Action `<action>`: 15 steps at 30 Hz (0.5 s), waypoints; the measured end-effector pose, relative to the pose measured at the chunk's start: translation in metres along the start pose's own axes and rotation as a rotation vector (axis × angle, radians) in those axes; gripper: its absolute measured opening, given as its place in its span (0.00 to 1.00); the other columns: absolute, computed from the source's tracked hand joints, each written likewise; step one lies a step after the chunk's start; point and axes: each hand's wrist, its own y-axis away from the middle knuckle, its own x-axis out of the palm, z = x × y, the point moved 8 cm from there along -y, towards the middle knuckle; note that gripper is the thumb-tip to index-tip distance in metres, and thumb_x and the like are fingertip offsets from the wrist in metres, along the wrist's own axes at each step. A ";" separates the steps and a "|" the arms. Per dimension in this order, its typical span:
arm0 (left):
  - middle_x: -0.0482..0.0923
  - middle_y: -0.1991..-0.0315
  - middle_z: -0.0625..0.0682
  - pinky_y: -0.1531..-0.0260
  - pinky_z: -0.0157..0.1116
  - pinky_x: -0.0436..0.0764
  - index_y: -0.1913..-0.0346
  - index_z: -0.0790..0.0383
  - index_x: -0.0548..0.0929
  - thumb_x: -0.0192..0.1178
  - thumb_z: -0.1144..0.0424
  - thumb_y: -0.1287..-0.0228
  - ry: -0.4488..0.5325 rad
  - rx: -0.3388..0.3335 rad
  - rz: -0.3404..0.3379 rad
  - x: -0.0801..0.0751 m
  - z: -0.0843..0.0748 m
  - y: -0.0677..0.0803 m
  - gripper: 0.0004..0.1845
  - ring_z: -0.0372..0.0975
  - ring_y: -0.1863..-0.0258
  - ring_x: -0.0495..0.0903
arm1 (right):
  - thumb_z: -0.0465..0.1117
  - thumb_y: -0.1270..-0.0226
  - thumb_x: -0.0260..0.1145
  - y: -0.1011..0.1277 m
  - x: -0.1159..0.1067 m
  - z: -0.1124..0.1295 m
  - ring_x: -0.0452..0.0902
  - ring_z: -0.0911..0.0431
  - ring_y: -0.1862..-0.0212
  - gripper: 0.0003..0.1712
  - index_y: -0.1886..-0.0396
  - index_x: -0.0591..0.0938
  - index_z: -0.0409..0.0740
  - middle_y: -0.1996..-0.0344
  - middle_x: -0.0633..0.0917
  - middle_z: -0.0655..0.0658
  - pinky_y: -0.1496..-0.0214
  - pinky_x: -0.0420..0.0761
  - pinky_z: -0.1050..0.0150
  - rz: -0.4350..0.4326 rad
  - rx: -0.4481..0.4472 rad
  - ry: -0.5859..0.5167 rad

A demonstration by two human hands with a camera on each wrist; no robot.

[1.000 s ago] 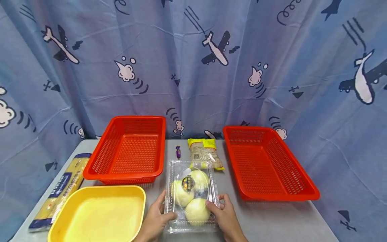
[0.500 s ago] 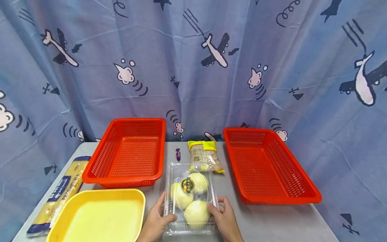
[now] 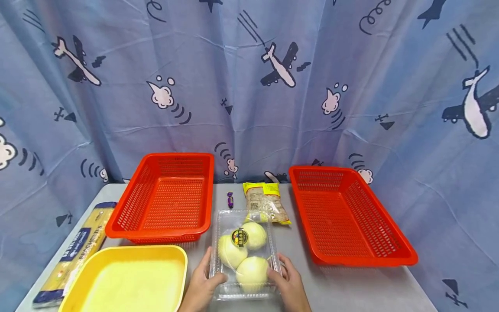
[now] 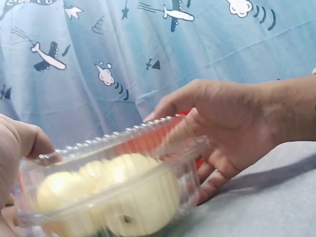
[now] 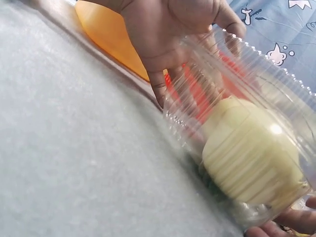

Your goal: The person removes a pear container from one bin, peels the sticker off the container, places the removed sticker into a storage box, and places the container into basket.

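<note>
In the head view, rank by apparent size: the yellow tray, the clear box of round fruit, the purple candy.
1. yellow tray, though the frame crops it and it lies near the camera
2. clear box, gripped by both hands
3. purple candy, farthest away

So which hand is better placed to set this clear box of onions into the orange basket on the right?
Probably the right hand: it grips the clear onion box on the side facing that basket.

A staged sorting set-up, probably a data-recording booth rather than a home: a grey surface (image 3: 351,286) fenced by a blue curtain (image 3: 249,86) printed with cartoon planes, two empty red baskets (image 3: 167,195) and a yellow tray (image 3: 128,281) laid among packaged groceries.
</note>
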 end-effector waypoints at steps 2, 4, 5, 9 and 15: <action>0.48 0.31 0.76 0.36 0.50 0.59 0.29 0.80 0.45 0.60 0.75 0.53 -0.004 0.012 -0.038 -0.001 0.001 0.000 0.49 0.61 0.34 0.57 | 0.39 0.31 0.61 0.001 0.002 0.000 0.76 0.48 0.49 0.41 0.30 0.52 0.21 0.44 0.75 0.26 0.55 0.79 0.65 0.015 -0.004 -0.006; 0.45 0.29 0.74 0.34 0.54 0.47 0.28 0.79 0.47 0.61 0.74 0.53 -0.017 0.022 -0.077 -0.002 0.003 0.000 0.49 0.61 0.30 0.47 | 0.40 0.32 0.61 0.001 0.003 -0.001 0.74 0.47 0.45 0.42 0.30 0.52 0.21 0.42 0.73 0.26 0.53 0.77 0.67 0.021 -0.008 -0.012; 0.45 0.29 0.73 0.34 0.55 0.45 0.28 0.78 0.48 0.61 0.73 0.53 -0.017 0.021 -0.093 -0.002 0.004 0.001 0.49 0.61 0.30 0.46 | 0.40 0.32 0.62 0.002 0.003 -0.001 0.74 0.46 0.44 0.42 0.30 0.52 0.22 0.41 0.73 0.26 0.52 0.77 0.68 0.017 -0.011 -0.016; 0.47 0.29 0.73 0.33 0.48 0.46 0.28 0.79 0.49 0.62 0.73 0.54 -0.007 0.056 -0.129 -0.001 0.008 0.002 0.48 0.61 0.30 0.47 | 0.39 0.32 0.62 0.003 0.002 -0.003 0.75 0.48 0.46 0.41 0.30 0.54 0.23 0.42 0.73 0.25 0.52 0.77 0.68 -0.004 -0.050 -0.022; 0.47 0.30 0.74 0.41 0.22 0.52 0.28 0.79 0.47 0.61 0.74 0.52 0.032 0.092 -0.125 -0.002 0.012 0.001 0.48 0.60 0.31 0.51 | 0.36 0.33 0.61 0.003 0.001 -0.002 0.79 0.58 0.53 0.38 0.30 0.56 0.23 0.44 0.75 0.24 0.53 0.78 0.67 -0.011 -0.129 -0.032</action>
